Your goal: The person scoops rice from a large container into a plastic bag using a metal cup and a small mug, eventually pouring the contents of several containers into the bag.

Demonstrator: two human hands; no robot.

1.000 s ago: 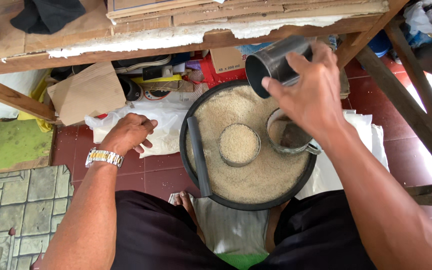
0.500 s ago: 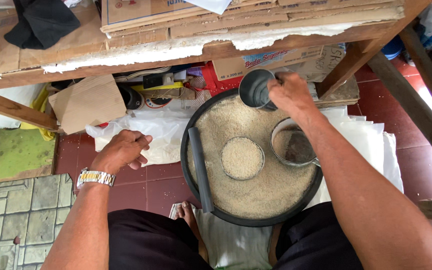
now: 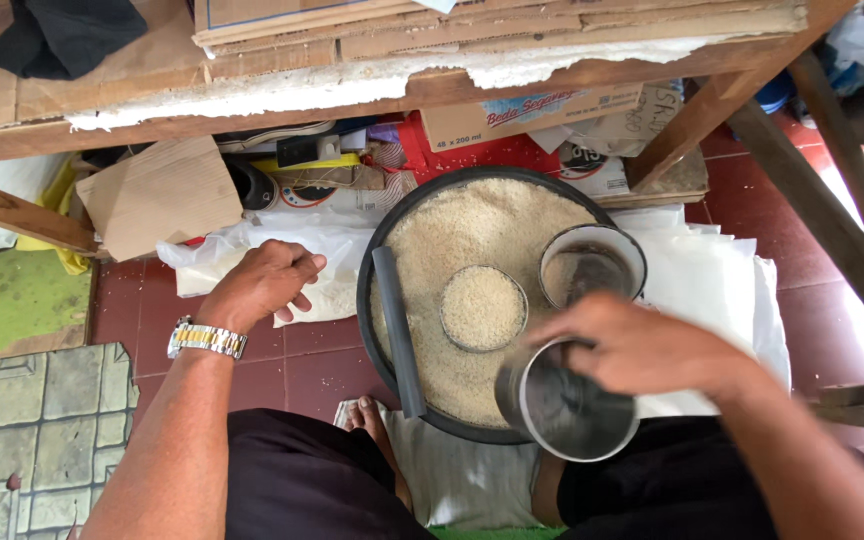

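The right hand (image 3: pixel 642 350) is closing its fingers around a round, dark grey metal cup (image 3: pixel 567 405), gripping it by the rim and upper wall; the cup is tilting so that its open mouth is facing up toward the camera, and it is hovering over the near edge of a wide, round black basin (image 3: pixel 377 260) filled with pale grain (image 3: pixel 462 235); whether the cup is touching the grain is hard to tell. Two more round containers are sitting in the grain: a small tin (image 3: pixel 482 308) heaped with the same pale grain near the middle, and just beside it, toward the far right, a shiny metal cup (image 3: pixel 592 264) looking dark inside. A dark grey flat bar (image 3: pixel 399 330) is lying across the left part of the basin.

The left hand (image 3: pixel 262 285) is holding nothing; its fingers are curling loosely and resting on a clear plastic bag (image 3: pixel 252 245) lying on the red tiled floor (image 3: pixel 312 365) just left of the basin; a silver and gold wristwatch (image 3: pixel 207 338) is circling that wrist. White sacking (image 3: pixel 712 280) is spreading under the basin's right side. Above, a rough wooden tabletop (image 3: pixel 152 90) is carrying flattened cardboard (image 3: pixel 452 25).
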